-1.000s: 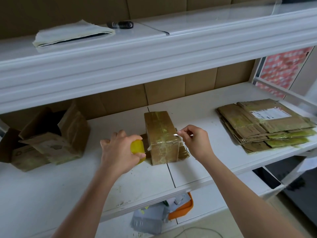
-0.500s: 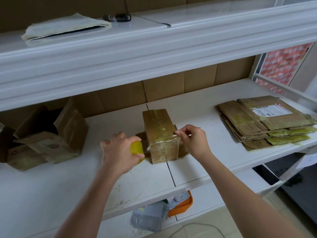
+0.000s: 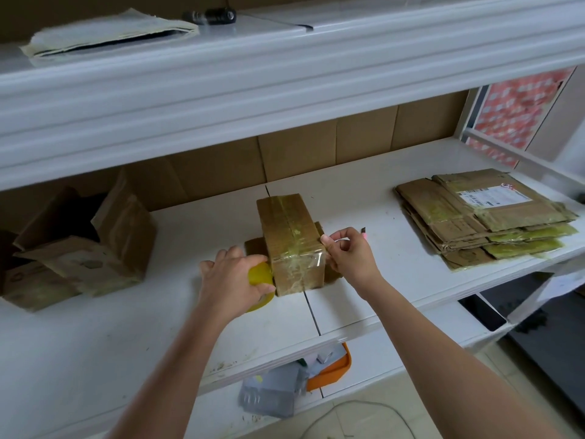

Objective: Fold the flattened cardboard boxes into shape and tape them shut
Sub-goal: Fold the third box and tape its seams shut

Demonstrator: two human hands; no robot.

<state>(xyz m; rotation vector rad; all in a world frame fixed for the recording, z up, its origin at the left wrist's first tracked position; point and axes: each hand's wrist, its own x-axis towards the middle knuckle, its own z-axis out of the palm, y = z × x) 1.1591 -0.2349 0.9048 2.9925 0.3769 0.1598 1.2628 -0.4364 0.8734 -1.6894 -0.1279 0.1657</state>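
Observation:
A small folded cardboard box (image 3: 289, 236) stands in the middle of the white shelf (image 3: 158, 312), its top and front wrapped in clear tape. My left hand (image 3: 232, 277) grips a yellow tape roll (image 3: 259, 280) pressed against the box's left side. A strip of tape runs across the box's front to my right hand (image 3: 346, 256), which pinches the tape end at the box's right edge. Low cardboard flaps stick out at the bottom on both sides of the box.
A stack of flattened cardboard boxes (image 3: 474, 223) lies on the shelf at the right. An open, crumpled box (image 3: 85, 245) sits at the left. An upper shelf (image 3: 285, 74) overhangs close above. An orange tray (image 3: 332, 369) and grey packets lie below.
My right hand has pulled the tape end slightly right along the box's front edge. My left hand with the roll has stayed against the box's left side.

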